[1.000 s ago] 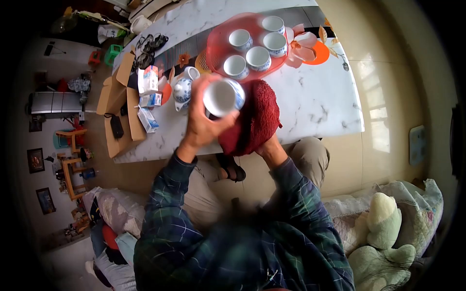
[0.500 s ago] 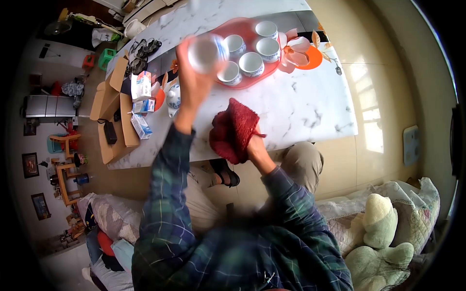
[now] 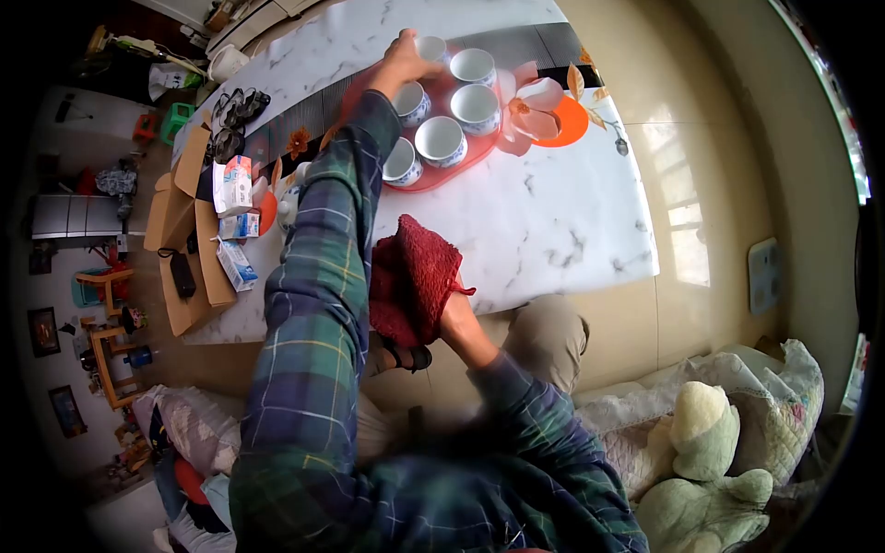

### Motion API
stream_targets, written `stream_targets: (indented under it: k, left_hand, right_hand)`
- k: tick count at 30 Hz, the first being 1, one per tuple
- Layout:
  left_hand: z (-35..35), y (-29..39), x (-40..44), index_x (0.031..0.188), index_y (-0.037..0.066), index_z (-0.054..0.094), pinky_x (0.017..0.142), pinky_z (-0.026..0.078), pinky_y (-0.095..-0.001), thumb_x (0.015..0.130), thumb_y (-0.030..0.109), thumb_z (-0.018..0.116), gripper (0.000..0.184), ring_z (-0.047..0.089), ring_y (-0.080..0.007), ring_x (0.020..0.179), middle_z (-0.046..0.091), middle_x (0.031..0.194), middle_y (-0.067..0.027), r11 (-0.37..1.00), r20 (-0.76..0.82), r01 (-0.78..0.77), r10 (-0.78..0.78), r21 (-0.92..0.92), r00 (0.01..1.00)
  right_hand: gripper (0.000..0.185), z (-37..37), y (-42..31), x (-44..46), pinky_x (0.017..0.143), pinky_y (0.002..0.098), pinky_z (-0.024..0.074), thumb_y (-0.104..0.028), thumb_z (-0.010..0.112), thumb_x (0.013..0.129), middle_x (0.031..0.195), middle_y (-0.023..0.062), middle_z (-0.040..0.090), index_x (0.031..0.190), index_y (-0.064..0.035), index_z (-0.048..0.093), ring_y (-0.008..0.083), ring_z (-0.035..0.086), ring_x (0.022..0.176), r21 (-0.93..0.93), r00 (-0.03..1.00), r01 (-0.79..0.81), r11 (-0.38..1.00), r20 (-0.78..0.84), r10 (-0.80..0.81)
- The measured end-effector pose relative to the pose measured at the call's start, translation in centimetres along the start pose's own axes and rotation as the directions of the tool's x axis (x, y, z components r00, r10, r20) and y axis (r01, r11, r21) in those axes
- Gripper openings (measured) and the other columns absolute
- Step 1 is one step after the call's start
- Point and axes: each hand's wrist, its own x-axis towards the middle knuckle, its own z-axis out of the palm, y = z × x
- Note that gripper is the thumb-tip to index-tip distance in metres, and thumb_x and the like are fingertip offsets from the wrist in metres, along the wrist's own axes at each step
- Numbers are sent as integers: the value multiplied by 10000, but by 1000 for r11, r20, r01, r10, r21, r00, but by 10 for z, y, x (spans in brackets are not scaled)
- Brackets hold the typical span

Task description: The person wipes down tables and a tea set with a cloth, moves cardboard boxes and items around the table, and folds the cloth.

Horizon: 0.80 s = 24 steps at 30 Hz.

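Observation:
My left hand [image 3: 403, 64] is stretched over the far side of the pink tray [image 3: 461, 166], its fingers around a blue-and-white cup [image 3: 430, 50]. Several more cups stand upright on the tray, among them one at the near side [image 3: 441, 141] and one at the right [image 3: 475, 109]. Near the table's front edge, my right hand [image 3: 457, 313] holds a dark red cloth [image 3: 417, 276], which hides most of its fingers. The teapot [image 3: 288, 207] shows only partly beside my left sleeve.
On the table's left are an open cardboard box [image 3: 217, 267], small cartons [image 3: 232, 184] and dark sandals [image 3: 241, 108]. A flower-patterned runner [image 3: 525, 103] crosses the marble-look table [image 3: 572, 212]. A plush toy [image 3: 705, 429] lies on the seat at the right.
My left hand has carried the cup forward from beside the cloth to the tray's far side. My right hand and the cloth have shifted down and left in view.

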Motion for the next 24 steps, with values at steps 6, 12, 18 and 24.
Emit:
stream_targets:
  k: [6,12,18,24]
  left_hand:
    - [-61,5,-58,1462,85,335,998,403,-510,820,673,586,906,421,-323,1319,439,1424,-196,879,397,352,-211,-323,893]
    - [-10,-30,-48,1362,-32,419,997,425,-506,897,715,391,880,473,-310,1271,500,1367,-179,736,466,436,-184,-518,865]
    - [-85,-22,-97,1343,8,454,919,493,-405,887,669,488,804,567,-270,1141,564,1265,-189,844,282,240,-110,-480,953]
    - [-192,-85,-222,1456,29,335,1007,426,-369,739,451,776,941,513,-281,1232,445,1423,-204,994,475,105,-91,-3,875]
  right_hand:
    - [401,5,0,-5,923,358,424,-254,563,941,1170,116,530,1237,-10,447,205,496,1073,48,1000,19,999,-21,-18]
    - [413,0,8,3,883,341,462,-266,588,943,1154,90,555,1245,-13,465,181,526,1028,86,999,10,996,41,-14]
    - [438,0,-3,2,858,321,487,-280,600,950,1169,66,565,1275,-17,470,151,542,1011,358,993,-63,932,112,24]
    - [419,2,2,3,867,335,498,-297,609,949,1146,67,578,1233,-10,497,162,557,1012,-13,993,75,997,97,-73]
